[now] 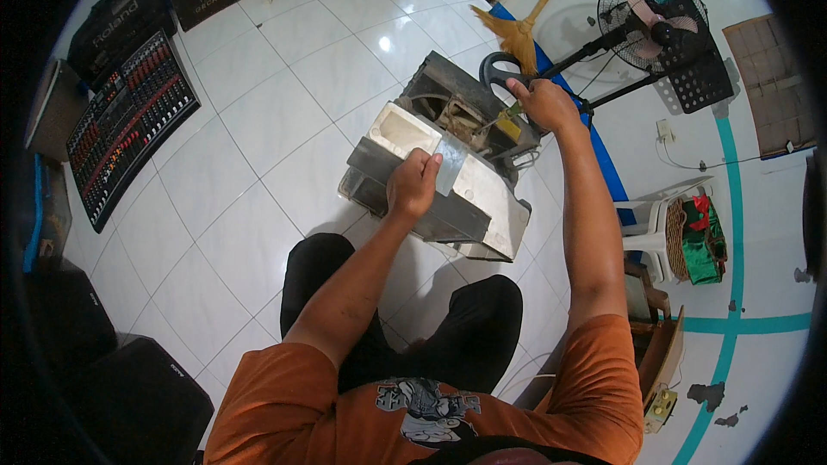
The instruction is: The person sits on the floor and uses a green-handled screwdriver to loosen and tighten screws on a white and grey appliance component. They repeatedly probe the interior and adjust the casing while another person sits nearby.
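The person is wearing an orange short-sleeved T-shirt, filling the lower centre of the frame. A printed graphic in grey, black and white is showing on the chest, at the bottom centre; its detail is too small to make out. Both forearms are showing bare below the sleeves. Black trousers are covering the legs, seen at centre frame above the shirt. The left hand (pixel 413 182) and right hand (pixel 544 103) are wearing no gloves.

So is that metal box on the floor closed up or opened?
Opened. The metal box has a bare top, with fan wheel and wiring exposed at its far end; the left hand grips its near panel.
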Motion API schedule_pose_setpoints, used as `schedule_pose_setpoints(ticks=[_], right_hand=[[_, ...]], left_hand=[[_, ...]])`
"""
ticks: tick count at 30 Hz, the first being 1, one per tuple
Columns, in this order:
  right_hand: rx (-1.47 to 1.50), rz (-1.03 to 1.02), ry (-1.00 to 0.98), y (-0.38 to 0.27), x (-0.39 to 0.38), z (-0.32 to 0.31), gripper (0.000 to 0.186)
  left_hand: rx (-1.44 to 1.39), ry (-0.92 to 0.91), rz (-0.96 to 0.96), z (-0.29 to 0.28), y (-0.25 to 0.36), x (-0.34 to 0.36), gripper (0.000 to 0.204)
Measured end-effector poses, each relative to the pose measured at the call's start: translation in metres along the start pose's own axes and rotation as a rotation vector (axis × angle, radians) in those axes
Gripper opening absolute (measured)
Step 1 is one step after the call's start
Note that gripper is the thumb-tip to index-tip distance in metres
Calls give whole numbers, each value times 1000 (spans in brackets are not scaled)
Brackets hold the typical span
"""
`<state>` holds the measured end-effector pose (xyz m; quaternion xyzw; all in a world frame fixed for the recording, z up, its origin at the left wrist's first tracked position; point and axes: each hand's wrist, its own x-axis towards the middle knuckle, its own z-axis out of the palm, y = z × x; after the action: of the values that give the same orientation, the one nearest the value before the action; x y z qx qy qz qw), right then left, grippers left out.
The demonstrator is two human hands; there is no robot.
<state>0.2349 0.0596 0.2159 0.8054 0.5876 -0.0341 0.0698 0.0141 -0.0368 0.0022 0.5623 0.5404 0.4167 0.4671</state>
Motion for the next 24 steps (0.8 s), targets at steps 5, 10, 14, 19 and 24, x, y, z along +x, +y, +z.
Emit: schedule_pose_setpoints(ticks=[5,10,14,19,24], right_hand=[[128,-156,110,10,4,10,40],[203,-246,60,20,6,15,29],[221,-254,21,20,3,9,30],[248,-320,-24,22,-2,4,24],[282,-442,29,27,-2,7,28]], left_hand=[[12,-22,-33,0,-1,1,44],[8,-33,-30,0,-2,2,45],[2,-45,-57,-1,-1,2,45],[21,-45,-40,-1,0,2,45],[59,-29,-43,0,1,2,45]])
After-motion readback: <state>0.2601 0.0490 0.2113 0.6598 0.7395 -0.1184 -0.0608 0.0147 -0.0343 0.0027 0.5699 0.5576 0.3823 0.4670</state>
